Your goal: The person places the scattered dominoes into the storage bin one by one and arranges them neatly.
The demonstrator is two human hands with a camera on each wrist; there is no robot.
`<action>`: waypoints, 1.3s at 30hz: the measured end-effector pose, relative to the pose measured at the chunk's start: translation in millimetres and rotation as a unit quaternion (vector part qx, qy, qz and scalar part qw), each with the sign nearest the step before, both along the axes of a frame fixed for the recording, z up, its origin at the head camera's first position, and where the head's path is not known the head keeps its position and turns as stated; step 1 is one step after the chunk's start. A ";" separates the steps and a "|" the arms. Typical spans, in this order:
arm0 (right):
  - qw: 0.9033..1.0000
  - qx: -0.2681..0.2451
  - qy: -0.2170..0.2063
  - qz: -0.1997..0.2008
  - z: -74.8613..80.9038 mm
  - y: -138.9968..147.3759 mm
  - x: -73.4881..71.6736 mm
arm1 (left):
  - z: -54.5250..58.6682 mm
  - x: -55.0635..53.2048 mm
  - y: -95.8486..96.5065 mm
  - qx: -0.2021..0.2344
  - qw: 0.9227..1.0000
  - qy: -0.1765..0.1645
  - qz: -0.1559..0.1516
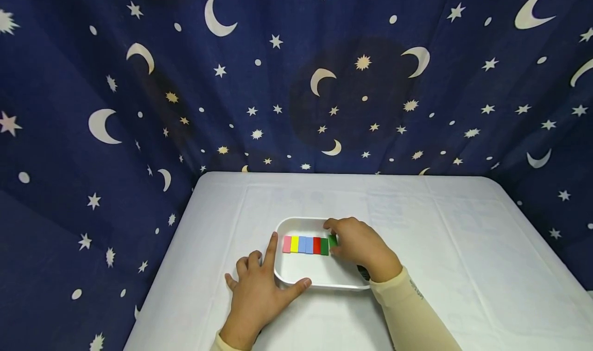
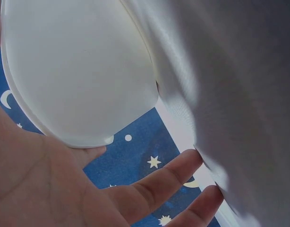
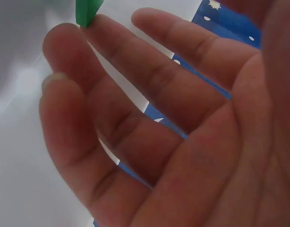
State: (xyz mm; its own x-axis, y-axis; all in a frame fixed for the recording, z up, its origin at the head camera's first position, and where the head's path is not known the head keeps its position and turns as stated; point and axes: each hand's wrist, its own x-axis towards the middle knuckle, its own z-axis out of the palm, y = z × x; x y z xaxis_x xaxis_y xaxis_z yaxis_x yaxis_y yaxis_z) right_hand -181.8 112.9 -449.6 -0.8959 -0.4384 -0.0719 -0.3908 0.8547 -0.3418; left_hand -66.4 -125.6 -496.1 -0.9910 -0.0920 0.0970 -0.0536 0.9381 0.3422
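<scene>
A white tray (image 1: 319,280) holds a straight row of flat rectangular blocks: a pink block (image 1: 286,244), a yellow block (image 1: 294,244), two light blue blocks (image 1: 306,245), a red block (image 1: 317,245) and a green block (image 1: 324,246). Just right of the row, my right hand (image 1: 363,245) pinches another green block (image 1: 333,240), whose end shows in the right wrist view (image 3: 87,10) beside the fingertips. My left hand (image 1: 259,292) is spread at the tray's left near corner, index finger along the left rim and thumb over the near rim.
The tray stands on a table with a white cloth (image 1: 222,227). Behind and at both sides hangs a dark blue curtain (image 1: 278,93) with moons and stars. Both forearms wear beige sleeves (image 1: 412,310).
</scene>
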 end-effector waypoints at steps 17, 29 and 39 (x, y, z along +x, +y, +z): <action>1.000 -0.002 -0.024 -0.013 -2.0 1.3 1.9 | 1.0 -0.3 -0.1 0.001 1.000 0.003 -0.004; 1.000 0.007 -0.019 -0.012 1.0 1.3 3.6 | 1.3 0.1 0.6 -0.001 1.000 0.001 -0.003; 1.000 0.007 0.008 -0.003 10.0 2.0 7.6 | 1.2 0.1 -0.5 0.001 1.000 0.003 -0.004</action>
State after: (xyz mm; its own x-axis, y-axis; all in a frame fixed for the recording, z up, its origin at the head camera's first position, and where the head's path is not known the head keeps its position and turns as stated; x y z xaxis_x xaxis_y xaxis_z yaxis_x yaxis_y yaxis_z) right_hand -174.2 114.8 -439.6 -0.8996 -0.4322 -0.0628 -0.3912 0.8614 -0.3239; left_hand -66.3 -126.1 -494.9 -0.9911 -0.0843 0.1026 -0.0440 0.9375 0.3451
